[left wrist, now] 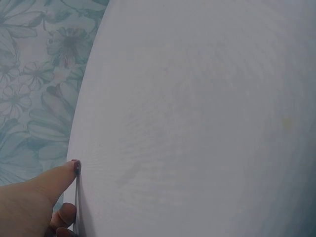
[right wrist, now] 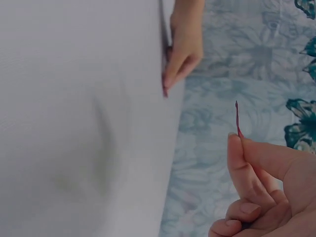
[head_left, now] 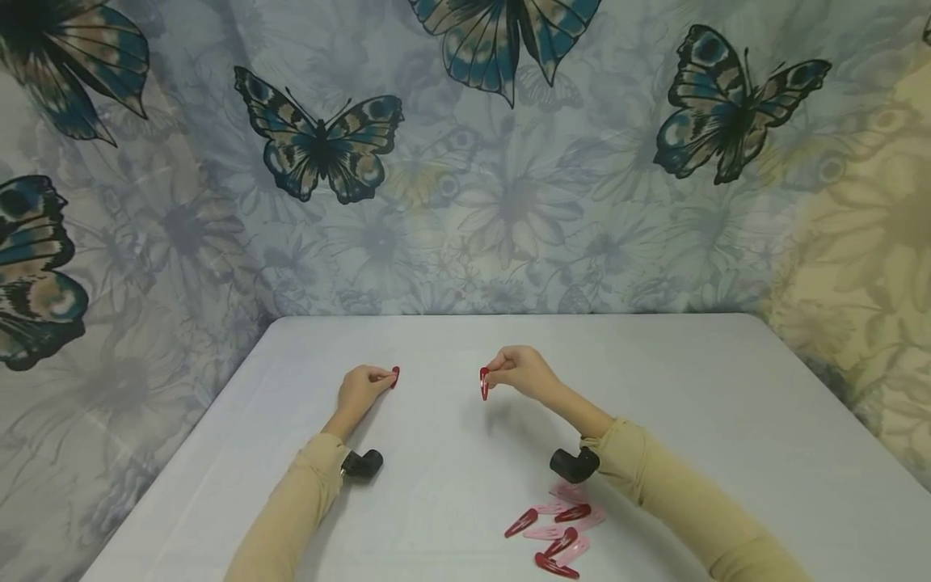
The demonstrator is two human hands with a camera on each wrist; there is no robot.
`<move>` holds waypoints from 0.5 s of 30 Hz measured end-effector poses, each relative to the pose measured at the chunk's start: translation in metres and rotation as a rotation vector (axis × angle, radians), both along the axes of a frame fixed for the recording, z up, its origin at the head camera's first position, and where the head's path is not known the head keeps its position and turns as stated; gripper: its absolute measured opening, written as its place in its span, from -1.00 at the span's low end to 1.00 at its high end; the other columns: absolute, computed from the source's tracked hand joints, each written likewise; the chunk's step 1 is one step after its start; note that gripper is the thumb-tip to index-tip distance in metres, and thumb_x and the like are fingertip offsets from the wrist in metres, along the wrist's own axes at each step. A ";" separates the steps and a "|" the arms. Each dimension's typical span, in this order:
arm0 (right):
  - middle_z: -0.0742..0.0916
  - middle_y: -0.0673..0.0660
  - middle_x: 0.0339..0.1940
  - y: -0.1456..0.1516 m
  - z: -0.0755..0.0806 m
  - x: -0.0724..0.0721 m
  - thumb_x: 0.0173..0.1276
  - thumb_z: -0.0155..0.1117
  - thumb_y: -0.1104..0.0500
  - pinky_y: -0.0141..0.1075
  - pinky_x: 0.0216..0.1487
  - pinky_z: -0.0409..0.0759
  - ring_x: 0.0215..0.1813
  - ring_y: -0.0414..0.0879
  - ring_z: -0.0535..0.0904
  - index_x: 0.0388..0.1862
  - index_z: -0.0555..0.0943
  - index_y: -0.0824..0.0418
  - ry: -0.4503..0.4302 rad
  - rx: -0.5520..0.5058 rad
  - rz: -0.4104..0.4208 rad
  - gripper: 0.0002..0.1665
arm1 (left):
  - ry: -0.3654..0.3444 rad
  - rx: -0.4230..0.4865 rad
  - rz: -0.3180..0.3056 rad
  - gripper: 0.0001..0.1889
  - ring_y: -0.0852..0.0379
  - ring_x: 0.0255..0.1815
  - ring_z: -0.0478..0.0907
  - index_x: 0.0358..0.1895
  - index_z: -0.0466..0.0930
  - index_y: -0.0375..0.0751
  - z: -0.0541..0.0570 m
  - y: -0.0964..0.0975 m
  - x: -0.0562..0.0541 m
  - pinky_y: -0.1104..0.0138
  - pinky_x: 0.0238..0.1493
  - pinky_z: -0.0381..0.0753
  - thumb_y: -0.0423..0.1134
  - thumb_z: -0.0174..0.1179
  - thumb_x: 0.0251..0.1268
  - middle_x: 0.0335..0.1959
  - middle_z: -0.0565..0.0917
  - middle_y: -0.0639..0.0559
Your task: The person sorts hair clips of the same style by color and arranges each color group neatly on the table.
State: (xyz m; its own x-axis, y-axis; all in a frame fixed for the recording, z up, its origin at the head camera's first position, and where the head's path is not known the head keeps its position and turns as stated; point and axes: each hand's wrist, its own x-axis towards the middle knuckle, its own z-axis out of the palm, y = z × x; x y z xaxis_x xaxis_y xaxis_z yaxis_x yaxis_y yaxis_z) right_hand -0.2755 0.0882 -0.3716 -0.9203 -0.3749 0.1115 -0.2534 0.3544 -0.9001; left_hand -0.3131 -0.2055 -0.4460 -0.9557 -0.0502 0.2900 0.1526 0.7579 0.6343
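Note:
My left hand (head_left: 361, 389) pinches a dark red snap hair clip (head_left: 395, 377) low over the white table, left of its middle. In the left wrist view only a sliver of that clip (left wrist: 76, 166) shows by the thumb. Held above the tabletop, a second red hair clip (head_left: 484, 384) hangs from the thumb and fingertips of my right hand (head_left: 525, 373). The right wrist view has this clip (right wrist: 237, 119) edge-on, sticking out past the fingertips. A loose group of red and pink hair clips (head_left: 560, 541) lies nearer to me, below my right wrist.
The white tabletop (head_left: 436, 485) runs back to a butterfly-patterned cloth (head_left: 509, 210). Black wrist cameras (head_left: 575, 465) sit at both cuffs. Within the group, a red clip (head_left: 521, 523) lies at its left edge, and a pink clip (head_left: 573, 552) lies near its front.

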 end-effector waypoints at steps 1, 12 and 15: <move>0.68 0.18 -0.50 -0.002 0.001 -0.001 0.13 0.25 0.39 -0.14 -0.17 0.50 -0.35 0.06 0.62 -0.42 0.54 0.46 -0.005 -0.009 -0.004 -0.90 | -0.004 0.001 -0.002 -0.81 0.12 -0.54 0.41 -0.37 0.71 -0.25 0.000 0.000 -0.001 0.27 -0.47 0.38 -0.18 0.32 0.01 -0.52 0.59 0.01; 0.68 0.17 -0.55 -0.028 -0.004 -0.015 0.05 0.30 0.39 -0.14 -0.16 0.49 -0.42 -0.04 0.62 -0.50 0.55 0.42 -0.042 -0.075 -0.033 -0.90 | -0.011 0.006 0.007 -0.82 0.07 -0.50 0.45 -0.39 0.71 -0.25 -0.001 0.000 -0.003 0.22 -0.42 0.42 -0.19 0.31 0.01 -0.49 0.61 -0.03; 0.68 0.14 -0.57 -0.037 -0.006 -0.020 0.06 0.30 0.38 -0.17 -0.18 0.49 -0.42 -0.06 0.62 -0.50 0.55 0.40 -0.053 -0.066 -0.052 -0.91 | -0.013 0.004 0.005 -0.80 0.05 -0.47 0.47 -0.38 0.71 -0.25 -0.001 -0.002 -0.002 0.20 -0.39 0.42 -0.17 0.31 0.02 -0.47 0.62 -0.05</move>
State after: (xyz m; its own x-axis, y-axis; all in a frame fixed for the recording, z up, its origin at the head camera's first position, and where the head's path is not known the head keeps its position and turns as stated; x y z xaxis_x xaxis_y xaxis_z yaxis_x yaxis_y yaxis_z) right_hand -0.2950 0.0513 -0.3777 -0.9435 -0.3203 0.0850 -0.1877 0.3053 -0.9336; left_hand -0.3155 -0.2070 -0.4469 -0.9591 -0.0562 0.2773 0.1405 0.7563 0.6390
